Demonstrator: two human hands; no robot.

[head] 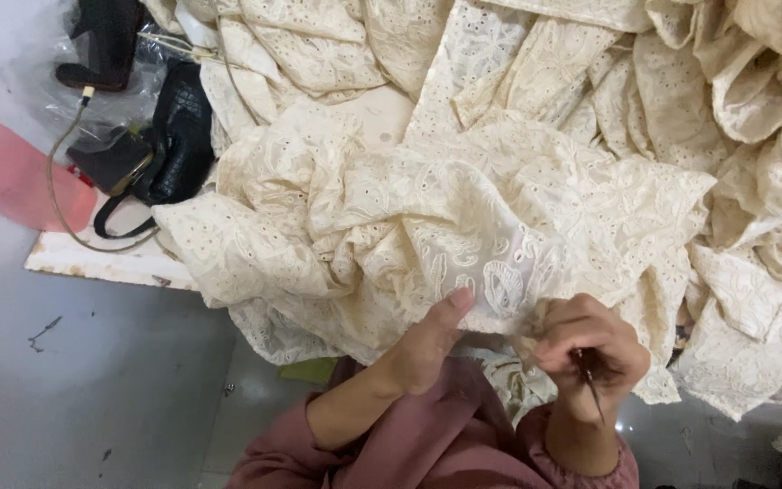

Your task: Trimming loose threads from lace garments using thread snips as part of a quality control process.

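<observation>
Cream lace cloth (pixel 463 226) between fingers (pixel 450 308)

There were two hands at the bottom, the left hand (pixel 427 349) and the right hand (pixel 590 349), both just below the big cream lace cloth (pixel 463 181). The cloth was one big heap; how many pieces were in it could not be told. The right hand held one thin dark tool (pixel 590 385). To the left of the cloth lay one black bag (pixel 178 136), one black shoe (pixel 101 41), one thin cord (pixel 56 172) and one pink patch (pixel 11 181).
</observation>
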